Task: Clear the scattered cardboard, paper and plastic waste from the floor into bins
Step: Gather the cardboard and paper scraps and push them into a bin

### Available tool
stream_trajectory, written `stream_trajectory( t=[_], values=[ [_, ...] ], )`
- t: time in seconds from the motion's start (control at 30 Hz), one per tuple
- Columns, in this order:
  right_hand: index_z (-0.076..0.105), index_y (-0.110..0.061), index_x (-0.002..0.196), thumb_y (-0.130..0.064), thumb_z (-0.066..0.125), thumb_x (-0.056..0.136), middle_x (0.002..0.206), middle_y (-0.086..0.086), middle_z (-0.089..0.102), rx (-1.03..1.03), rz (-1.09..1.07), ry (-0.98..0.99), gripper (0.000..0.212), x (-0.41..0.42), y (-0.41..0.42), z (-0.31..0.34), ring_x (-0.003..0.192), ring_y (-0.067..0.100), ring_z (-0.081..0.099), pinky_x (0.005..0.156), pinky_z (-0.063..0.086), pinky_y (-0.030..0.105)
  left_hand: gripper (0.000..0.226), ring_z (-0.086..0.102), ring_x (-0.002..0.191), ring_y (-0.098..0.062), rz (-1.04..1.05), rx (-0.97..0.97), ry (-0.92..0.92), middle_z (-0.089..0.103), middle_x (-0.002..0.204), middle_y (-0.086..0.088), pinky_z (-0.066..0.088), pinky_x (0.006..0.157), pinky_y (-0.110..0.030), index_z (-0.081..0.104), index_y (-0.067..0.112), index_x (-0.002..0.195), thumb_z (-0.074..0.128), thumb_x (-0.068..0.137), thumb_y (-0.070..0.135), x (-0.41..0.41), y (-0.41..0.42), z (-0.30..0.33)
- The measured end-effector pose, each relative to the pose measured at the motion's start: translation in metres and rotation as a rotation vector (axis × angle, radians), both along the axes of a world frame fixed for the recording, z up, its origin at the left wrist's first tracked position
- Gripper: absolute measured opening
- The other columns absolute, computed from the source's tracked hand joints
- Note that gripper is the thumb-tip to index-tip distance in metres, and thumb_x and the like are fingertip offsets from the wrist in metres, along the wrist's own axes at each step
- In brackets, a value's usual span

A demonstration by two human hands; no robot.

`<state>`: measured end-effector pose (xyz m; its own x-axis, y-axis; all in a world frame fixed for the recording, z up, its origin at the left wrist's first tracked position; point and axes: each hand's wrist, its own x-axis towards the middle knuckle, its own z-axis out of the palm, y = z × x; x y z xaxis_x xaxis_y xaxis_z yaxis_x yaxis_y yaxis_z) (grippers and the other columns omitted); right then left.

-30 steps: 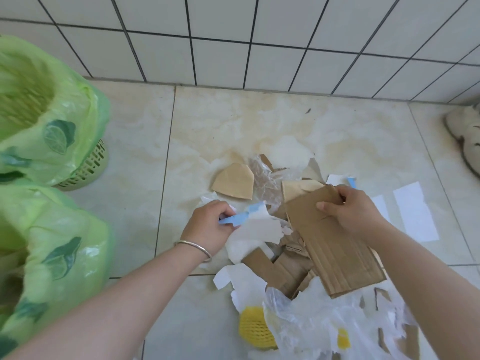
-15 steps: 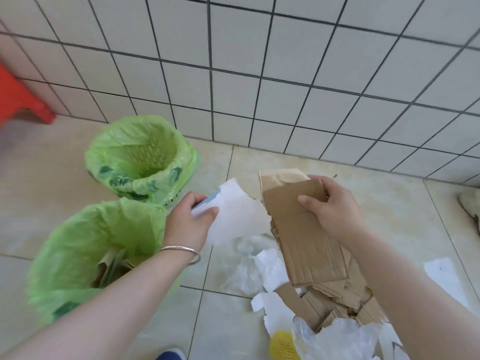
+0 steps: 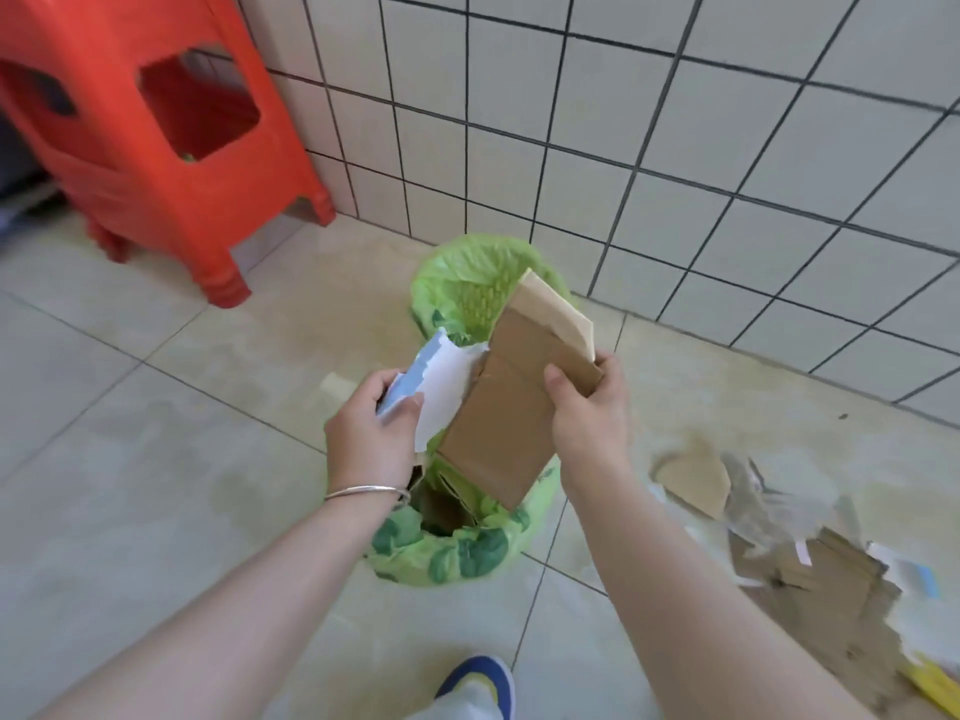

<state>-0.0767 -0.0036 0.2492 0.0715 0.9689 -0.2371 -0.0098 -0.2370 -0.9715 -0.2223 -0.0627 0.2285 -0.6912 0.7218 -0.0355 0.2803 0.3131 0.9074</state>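
My left hand (image 3: 371,433) grips a torn white and blue paper scrap (image 3: 441,379). My right hand (image 3: 587,413) holds brown cardboard pieces (image 3: 514,407) by their upper right edge. Both hands hover over the near bin lined with a green bag (image 3: 467,553), which has cardboard inside. A second green-lined bin (image 3: 467,288) stands behind it by the wall, partly hidden by the cardboard. A pile of scattered cardboard, paper and plastic waste (image 3: 789,543) lies on the floor at the right.
A red plastic stool (image 3: 156,127) stands at the upper left near the tiled wall (image 3: 675,148). My blue and white shoe (image 3: 478,683) shows at the bottom. A yellow item (image 3: 935,683) lies at the right edge.
Both hands lifted the paper and cardboard from the floor pile and carried them left over the near bin. My view swung left, bringing in the red stool.
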Motion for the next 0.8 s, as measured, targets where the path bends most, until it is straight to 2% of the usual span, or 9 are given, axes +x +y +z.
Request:
stream_trajectory(
  t=[0.07,0.13,0.2,0.27,0.4,0.5,0.63,0.7,0.8],
  values=[
    [0.049,-0.023,0.098,-0.009,0.057,0.090,0.088,-0.007,0.059,-0.016,0.045,0.000,0.017,-0.016,-0.009,-0.012,0.081,0.011,0.056,0.076,0.047,0.028,0.013,0.048,0.061,-0.011,-0.014,-0.064,0.009,0.056,0.071,0.004,0.037,0.051,-0.006,0.059,0.022,0.084,0.059,0.083,0.009,-0.010,-0.004,-0.015],
    [0.047,-0.021,0.101,-0.008,0.055,0.091,0.088,-0.010,0.056,-0.031,0.095,-0.030,0.019,-0.027,-0.017,-0.028,0.078,0.004,0.053,0.071,0.044,0.017,0.011,0.048,0.064,-0.017,-0.047,-0.160,0.023,0.058,0.078,-0.001,0.036,0.051,-0.010,0.062,0.018,0.089,0.059,0.084,0.009,-0.016,-0.006,-0.033],
    [0.045,-0.022,0.101,-0.007,0.054,0.091,0.087,-0.013,0.053,-0.045,0.132,-0.085,0.019,-0.034,-0.019,-0.048,0.075,-0.001,0.050,0.061,0.040,0.004,0.016,0.051,0.071,-0.021,-0.098,-0.240,0.040,0.059,0.081,-0.001,0.037,0.057,-0.022,0.065,0.014,0.099,0.059,0.086,0.009,-0.020,-0.004,-0.051],
    [0.043,-0.023,0.099,-0.007,0.053,0.091,0.089,-0.011,0.053,-0.060,0.175,-0.160,0.020,-0.041,-0.018,-0.067,0.075,-0.001,0.049,0.058,0.038,0.001,0.020,0.053,0.069,-0.019,-0.166,-0.309,0.060,0.059,0.081,0.001,0.038,0.055,-0.022,0.065,0.015,0.105,0.057,0.088,0.009,-0.022,0.002,-0.068],
    [0.044,-0.029,0.109,-0.008,0.052,0.090,0.104,-0.006,0.057,-0.074,0.268,-0.349,0.029,-0.052,-0.017,-0.102,0.095,0.014,0.055,0.077,0.041,0.021,0.025,0.052,0.075,-0.029,-0.332,-0.592,0.195,0.063,0.087,-0.011,0.041,0.065,-0.030,0.061,0.012,0.111,0.044,0.093,0.010,-0.032,0.020,-0.100],
    [0.045,-0.022,0.120,-0.011,0.049,0.091,0.105,-0.002,0.062,-0.083,0.314,-0.577,0.031,-0.060,-0.016,-0.119,0.098,0.023,0.060,0.074,0.043,0.026,0.028,0.060,0.098,-0.033,-0.486,-0.831,0.305,0.064,0.106,-0.017,0.044,0.078,-0.031,0.058,0.008,0.113,0.037,0.096,0.010,-0.035,0.034,-0.117],
    [0.048,-0.015,0.113,-0.005,0.045,0.088,0.105,0.009,0.064,-0.135,0.453,-0.878,0.027,-0.067,-0.010,-0.132,0.096,0.031,0.062,0.074,0.049,0.036,0.038,0.056,0.117,-0.030,-0.603,-1.034,0.452,0.057,0.128,-0.016,0.043,0.098,-0.035,0.055,0.007,0.124,0.028,0.098,0.011,-0.028,0.039,-0.130],
    [0.047,-0.014,0.114,-0.003,0.044,0.087,0.108,0.011,0.063,-0.200,0.507,-0.923,0.029,-0.069,-0.005,-0.137,0.101,0.033,0.061,0.080,0.050,0.037,0.040,0.054,0.121,-0.030,-0.646,-1.093,0.502,0.053,0.133,-0.015,0.042,0.101,-0.036,0.051,0.007,0.129,0.026,0.097,0.008,-0.025,0.038,-0.137],
    [0.043,-0.013,0.122,-0.005,0.049,0.086,0.117,0.013,0.060,-0.234,0.527,-0.916,0.037,-0.068,-0.002,-0.137,0.110,0.033,0.059,0.090,0.049,0.040,0.040,0.048,0.125,-0.029,-0.642,-1.097,0.547,0.045,0.138,-0.012,0.042,0.103,-0.039,0.044,0.009,0.133,0.037,0.093,0.010,-0.024,0.036,-0.140]
  ],
)
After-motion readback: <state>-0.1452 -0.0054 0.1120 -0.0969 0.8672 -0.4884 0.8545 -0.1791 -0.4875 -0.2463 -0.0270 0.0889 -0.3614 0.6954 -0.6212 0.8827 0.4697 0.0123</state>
